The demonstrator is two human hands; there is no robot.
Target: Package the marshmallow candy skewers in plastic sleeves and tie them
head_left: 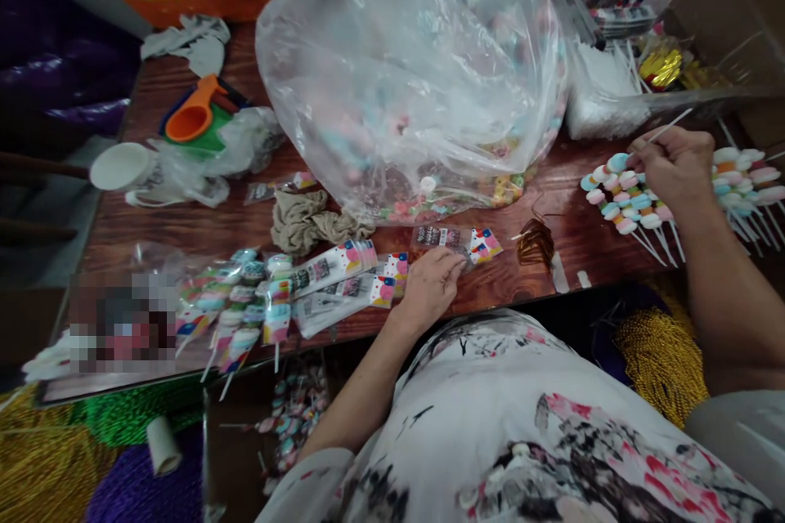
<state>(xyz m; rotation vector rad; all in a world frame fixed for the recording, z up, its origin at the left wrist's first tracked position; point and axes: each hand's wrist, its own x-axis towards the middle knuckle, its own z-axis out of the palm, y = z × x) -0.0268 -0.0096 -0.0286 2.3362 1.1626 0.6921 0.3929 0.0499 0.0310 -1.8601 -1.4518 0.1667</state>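
Observation:
My left hand (432,282) is at the table's front edge, its fingers closed on the near side of a small clear printed plastic bag (445,237) with a colourful dotted end. My right hand (678,167) pinches the white stick of a marshmallow skewer (604,172), its bare end pointing up and right. Below that hand lie more pastel marshmallow skewers (643,216), and others (745,180) lie to its right. Beside my left hand are stacked printed bags (340,294). Farther left lie bagged marshmallow skewers (245,302).
A large clear sack (398,73) of marshmallows fills the table's middle. A clear plastic bin (662,98) stands at the back right, an orange basket (190,4) at the back left. Brown twist ties (535,243) and a crumpled cloth (300,221) lie near my left hand.

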